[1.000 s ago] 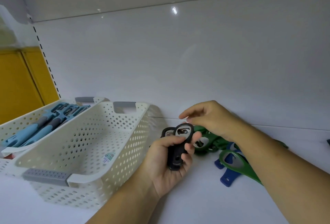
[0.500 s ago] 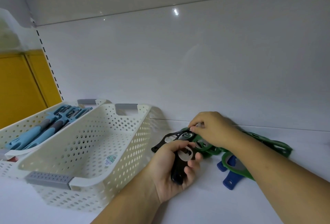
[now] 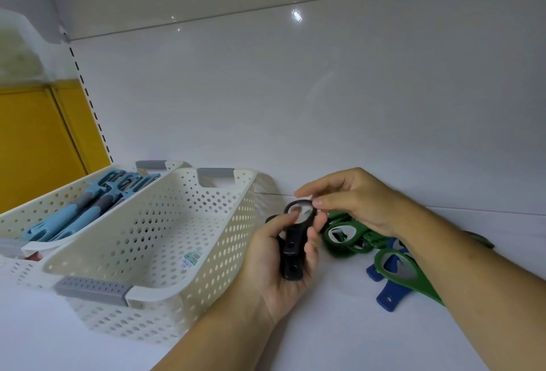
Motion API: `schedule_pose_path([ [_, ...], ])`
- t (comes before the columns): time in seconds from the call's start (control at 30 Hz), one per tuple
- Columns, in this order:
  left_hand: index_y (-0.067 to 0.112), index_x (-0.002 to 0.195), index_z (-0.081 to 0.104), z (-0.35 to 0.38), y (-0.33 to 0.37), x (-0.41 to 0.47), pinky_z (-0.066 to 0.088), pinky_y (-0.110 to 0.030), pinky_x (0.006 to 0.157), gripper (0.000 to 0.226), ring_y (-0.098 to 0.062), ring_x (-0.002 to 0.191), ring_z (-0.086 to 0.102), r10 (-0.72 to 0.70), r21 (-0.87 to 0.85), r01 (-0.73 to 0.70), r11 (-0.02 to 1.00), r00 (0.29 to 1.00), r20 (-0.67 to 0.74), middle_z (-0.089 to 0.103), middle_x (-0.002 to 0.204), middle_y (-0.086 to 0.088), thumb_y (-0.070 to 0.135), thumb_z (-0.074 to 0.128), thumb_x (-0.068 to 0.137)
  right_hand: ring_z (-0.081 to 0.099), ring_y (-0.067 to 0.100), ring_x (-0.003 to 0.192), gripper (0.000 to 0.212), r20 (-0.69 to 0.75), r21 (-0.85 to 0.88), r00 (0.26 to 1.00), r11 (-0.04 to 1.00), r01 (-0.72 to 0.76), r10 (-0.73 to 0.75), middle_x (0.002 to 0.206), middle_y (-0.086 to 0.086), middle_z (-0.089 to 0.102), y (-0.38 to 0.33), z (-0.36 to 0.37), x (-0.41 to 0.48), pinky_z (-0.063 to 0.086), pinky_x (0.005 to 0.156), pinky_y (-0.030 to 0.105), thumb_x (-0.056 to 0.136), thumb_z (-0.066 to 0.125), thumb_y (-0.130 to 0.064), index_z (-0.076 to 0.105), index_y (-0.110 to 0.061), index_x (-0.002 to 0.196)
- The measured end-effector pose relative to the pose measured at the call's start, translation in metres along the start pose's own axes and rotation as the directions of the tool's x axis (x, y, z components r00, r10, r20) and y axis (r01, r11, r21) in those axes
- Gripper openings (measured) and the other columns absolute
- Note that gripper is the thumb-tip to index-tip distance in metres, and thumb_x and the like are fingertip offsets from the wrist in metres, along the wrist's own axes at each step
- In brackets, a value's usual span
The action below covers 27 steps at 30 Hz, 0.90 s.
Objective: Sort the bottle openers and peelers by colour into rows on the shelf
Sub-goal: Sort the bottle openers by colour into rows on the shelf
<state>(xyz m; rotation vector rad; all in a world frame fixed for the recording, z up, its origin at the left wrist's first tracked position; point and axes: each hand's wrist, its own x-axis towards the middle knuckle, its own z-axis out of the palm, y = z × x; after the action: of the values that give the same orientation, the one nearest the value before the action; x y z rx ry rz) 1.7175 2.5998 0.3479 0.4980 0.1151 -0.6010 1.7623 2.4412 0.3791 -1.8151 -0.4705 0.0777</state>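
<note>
The left hand (image 3: pixel 283 264) was up off the shelf (image 3: pixel 325 341), palm turned to the camera, with fingers and thumb curled round the handles of the black bottle openers (image 3: pixel 293 252). At least two were stacked in that grip, ring ends pointing to the far side and one ring peeking out behind the thumb. In came the right hand (image 3: pixel 360 202) from the right, and its thumb and forefinger pinched the far edge of the top ring, while the other fingers hung loosely curled above.

Just right of that, under the right wrist, the green bottle openers (image 3: pixel 342 236) lay in a loose heap on the shelf, close to the back panel (image 3: pixel 325 104). One more green opener (image 3: pixel 399 270) lay nearer, across the blue bottle openers (image 3: pixel 390 296), whose handles poked out towards the near side.

Over on the left stood two white perforated baskets with grey handles, side by side. The near basket (image 3: pixel 165 291) sat just beside the left hand and had a small sticker on its inner wall. The far basket (image 3: pixel 74 190) held the peelers (image 3: pixel 88 211), light blue with grey grips, lying lengthwise. Beyond it, at the far left, a yellow wall (image 3: pixel 35 140) showed past the shelf upright.
</note>
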Motion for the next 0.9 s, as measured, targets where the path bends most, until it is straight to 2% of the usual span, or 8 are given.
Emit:
schedule_pose_path([
  [0.1, 0.004, 0.095, 0.06, -0.003, -0.001, 0.005, 0.042, -0.015, 0.036, 0.03, -0.011, 0.043, 0.052, 0.133, 0.045, -0.129, 0.991, 0.987, -0.091, 0.064, 0.08, -0.011, -0.003, 0.045, 0.071, 0.061, 0.0, 0.079, 0.017, -0.242, -0.373, 0.97, 0.923, -0.096, 0.003, 0.089, -0.017, 0.065, 0.007, 0.002, 0.0, 0.046, 0.071, 0.002, 0.089, 0.063, -0.012, 0.073, -0.024, 0.095],
  [0.2, 0.019, 0.09, 0.051, -0.005, -0.002, 0.008, 0.039, -0.014, 0.037, 0.038, -0.014, 0.044, 0.047, 0.239, 0.04, -0.236, 0.971, 0.958, -0.159, 0.053, 0.074, -0.009, -0.009, 0.031, 0.075, 0.056, 0.012, 0.097, 0.014, -0.144, -0.782, 0.989, 0.616, -0.094, -0.032, 0.1, -0.016, 0.062, 0.021, 0.005, 0.001, 0.048, 0.08, 0.021, 0.085, 0.062, -0.029, 0.071, -0.034, 0.096],
  [0.27, 0.023, 0.093, 0.049, -0.005, -0.002, 0.007, 0.038, -0.013, 0.036, 0.036, -0.014, 0.043, 0.047, 0.237, 0.055, -0.231, 0.971, 0.96, -0.148, 0.053, 0.074, -0.01, -0.006, 0.033, 0.078, 0.05, 0.013, 0.103, 0.017, -0.068, -0.859, 0.998, 0.507, -0.066, 0.015, 0.102, -0.014, 0.064, 0.029, 0.008, 0.004, 0.044, 0.09, 0.033, 0.078, 0.061, -0.04, 0.07, -0.038, 0.093],
  [0.43, 0.003, 0.091, 0.058, -0.005, -0.003, 0.005, 0.04, -0.013, 0.033, 0.018, -0.01, 0.039, 0.051, 0.053, 0.101, -0.04, 0.994, 0.991, -0.126, 0.058, 0.069, -0.007, 0.018, 0.05, 0.084, 0.05, 0.014, 0.1, 0.012, -0.095, -0.875, 0.995, 0.479, -0.075, -0.019, 0.1, -0.01, 0.061, 0.032, 0.013, 0.009, 0.042, 0.085, 0.031, 0.081, 0.064, -0.044, 0.068, -0.038, 0.092],
  [0.6, 0.004, 0.089, 0.061, -0.002, -0.006, 0.004, 0.053, -0.024, 0.039, 0.029, -0.019, 0.046, 0.062, 0.004, 0.02, -0.001, 1.0, 0.991, -0.134, 0.062, 0.073, -0.014, 0.032, 0.059, 0.082, 0.054, 0.004, 0.072, 0.012, -0.315, -0.706, 0.928, 0.703, -0.09, -0.197, 0.087, -0.009, 0.062, 0.023, 0.011, 0.006, 0.038, 0.06, 0.015, 0.093, 0.059, -0.023, 0.07, -0.02, 0.093],
  [0.7, 0.008, 0.089, 0.062, -0.001, -0.005, 0.006, 0.053, -0.03, 0.038, 0.045, -0.024, 0.052, 0.066, 0.05, -0.04, -0.058, 0.998, 0.984, -0.171, 0.068, 0.074, -0.019, 0.052, 0.05, 0.091, 0.063, 0.012, 0.067, 0.014, -0.45, -0.301, 0.87, 0.951, 0.062, -0.2, 0.074, -0.007, 0.067, 0.014, 0.006, 0.007, 0.053, 0.071, 0.022, 0.088, 0.065, -0.012, 0.07, -0.025, 0.083],
  [0.77, 0.01, 0.098, 0.062, -0.002, -0.004, 0.008, 0.053, -0.03, 0.038, 0.052, -0.025, 0.054, 0.067, 0.089, -0.082, -0.104, 0.991, 0.982, -0.166, 0.069, 0.078, -0.02, 0.059, 0.047, 0.089, 0.066, 0.012, 0.073, 0.022, -0.351, -0.16, 0.914, 0.975, 0.155, -0.203, 0.076, -0.004, 0.07, 0.007, 0.006, 0.005, 0.055, 0.082, 0.031, 0.083, 0.068, -0.005, 0.071, -0.026, 0.079],
  [0.9, 0.001, 0.104, 0.065, -0.003, -0.001, 0.006, 0.057, -0.029, 0.045, 0.058, -0.02, 0.058, 0.066, 0.107, -0.113, -0.115, 0.987, 0.992, -0.073, 0.067, 0.086, -0.014, 0.055, 0.054, 0.085, 0.067, 0.012, 0.076, 0.022, -0.107, -0.262, 0.975, 0.951, 0.163, -0.196, 0.084, 0.0, 0.072, 0.004, 0.017, 0.004, 0.054, 0.086, 0.037, 0.08, 0.068, 0.0, 0.077, -0.019, 0.073],
])
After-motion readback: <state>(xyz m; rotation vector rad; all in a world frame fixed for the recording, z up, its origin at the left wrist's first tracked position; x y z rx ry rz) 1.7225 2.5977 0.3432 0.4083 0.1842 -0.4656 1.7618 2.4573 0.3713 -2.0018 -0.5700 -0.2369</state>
